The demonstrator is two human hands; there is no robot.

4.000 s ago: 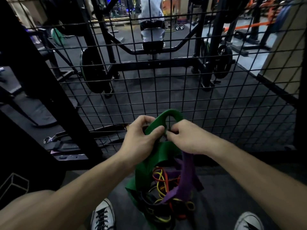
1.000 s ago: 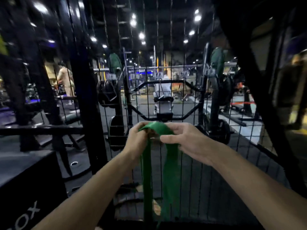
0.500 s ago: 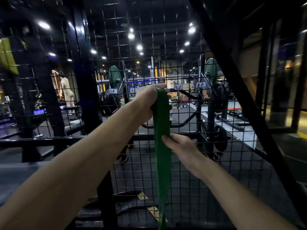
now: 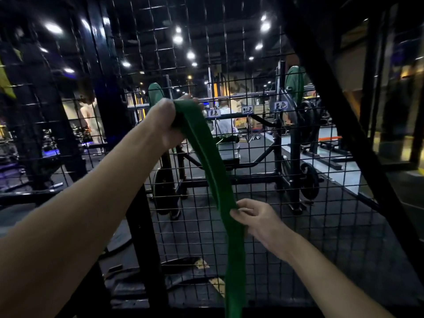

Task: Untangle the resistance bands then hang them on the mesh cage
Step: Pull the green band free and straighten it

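A wide green resistance band [image 4: 210, 161] hangs in front of the black mesh cage [image 4: 259, 216]. My left hand [image 4: 168, 121] grips the band's top loop, raised up against the mesh at about head height. Lower down and to the right, my right hand [image 4: 254, 218] pinches the band's edge, pulling it slightly sideways. Below that hand the band drops out of the bottom of the view. The other bands are out of sight.
A thick black upright post [image 4: 137, 216] stands left of the band, and a slanted black beam [image 4: 344, 125] crosses at the right. Small white labels [image 4: 249, 109] hang on the mesh. Behind the cage are a weight rack with plates [image 4: 307, 125] and a seated person [image 4: 226, 127].
My left hand stays high at the mesh with the band's loop. My right hand has slid further down the band and drawn it to the right. Four seconds ago both hands held it over the tangled pile.
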